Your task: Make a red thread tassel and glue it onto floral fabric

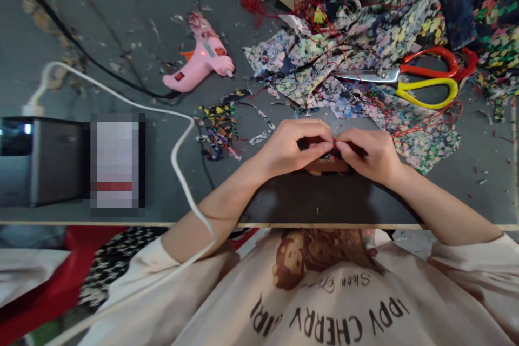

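Thumb and forefinger of my left hand [298, 143] are pinched together, and my right hand [367, 151] pinches the same way, the fingertips almost meeting. A bit of red string [334, 143] shows between the two pinches; most of it is hidden by the fingers. Just below them, near the table's front edge, lies a small brown cardboard piece [327, 165] with dark material along its top, partly covered by my hands. Printed floral fabric [425, 143] spreads beyond my right hand.
Scissors [389, 77] with red and yellow handles lie on the fabric pile. A pink glue gun [198, 62] with a lit light rests further left. Fabric scraps [221, 124] lie nearby. A white cable [178, 167] crosses my left forearm, beside a phone [114, 162] and a dark box [57, 162].
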Tool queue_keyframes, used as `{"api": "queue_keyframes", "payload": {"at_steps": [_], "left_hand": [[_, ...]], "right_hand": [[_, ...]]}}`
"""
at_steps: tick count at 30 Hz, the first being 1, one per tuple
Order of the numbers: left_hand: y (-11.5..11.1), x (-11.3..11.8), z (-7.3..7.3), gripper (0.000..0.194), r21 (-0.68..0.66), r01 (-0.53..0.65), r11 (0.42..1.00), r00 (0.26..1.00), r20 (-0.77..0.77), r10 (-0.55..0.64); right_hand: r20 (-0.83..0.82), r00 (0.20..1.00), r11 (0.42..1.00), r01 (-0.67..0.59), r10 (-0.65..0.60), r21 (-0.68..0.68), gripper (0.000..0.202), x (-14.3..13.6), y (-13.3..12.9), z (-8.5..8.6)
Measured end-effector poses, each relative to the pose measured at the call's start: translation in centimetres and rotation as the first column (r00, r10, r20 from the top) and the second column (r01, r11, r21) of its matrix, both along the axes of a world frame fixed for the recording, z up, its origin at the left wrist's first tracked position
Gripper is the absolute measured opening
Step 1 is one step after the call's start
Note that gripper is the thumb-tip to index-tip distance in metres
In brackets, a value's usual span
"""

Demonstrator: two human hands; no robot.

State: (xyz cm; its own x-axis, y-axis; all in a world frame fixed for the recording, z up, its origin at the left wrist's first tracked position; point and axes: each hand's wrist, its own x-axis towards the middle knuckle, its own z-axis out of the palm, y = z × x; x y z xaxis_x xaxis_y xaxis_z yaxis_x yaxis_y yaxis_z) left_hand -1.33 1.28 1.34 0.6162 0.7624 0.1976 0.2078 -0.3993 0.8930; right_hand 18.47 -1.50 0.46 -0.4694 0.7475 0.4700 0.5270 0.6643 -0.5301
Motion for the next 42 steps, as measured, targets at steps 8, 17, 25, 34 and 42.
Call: {"api": "queue_keyframes", "payload": {"at_steps": [8, 17, 25, 34, 42], "left_hand": [[-0.2, 0.1, -0.3, 0.033, -0.284, -0.112, 0.952, 0.953, 0.240, 0.184], [2.1, -1.7, -2.2, 0.030, -0.316, -0.554, 0.770, 0.619, 0.461, 0.636], [1.9, -0.7, -2.3, 0.027, -0.190, -0.594, 0.781, 0.665, 0.430, 0.611], [3.4, -3.9, -4.7, 0.035, 0.005, -0.771, 0.637, 0.579, 0.423, 0.697], [3.4, -5.5, -6.5, 0.026, -0.079, -0.639, 0.765, 0.687, 0.389, 0.614]], "right_hand": [[-0.012, 0.999, 0.998, 0.048, -0.049, -0.029, 0.018, 0.2, 0.2, -0.1], [-0.149, 0.973, 0.984, 0.170, -0.177, -0.061, 0.017, 0.5, 0.8, 0.6], [-0.220, 0.927, 0.948, 0.273, -0.305, -0.165, 0.021, 0.9, 0.5, 0.4], [-0.700, 0.374, 0.782, 0.432, -0.609, -0.449, 0.021, 5.5, 5.6, -1.3], [-0.523, 0.583, 0.768, 0.583, -0.622, -0.264, 0.032, 12.5, 8.3, -3.7]]}}
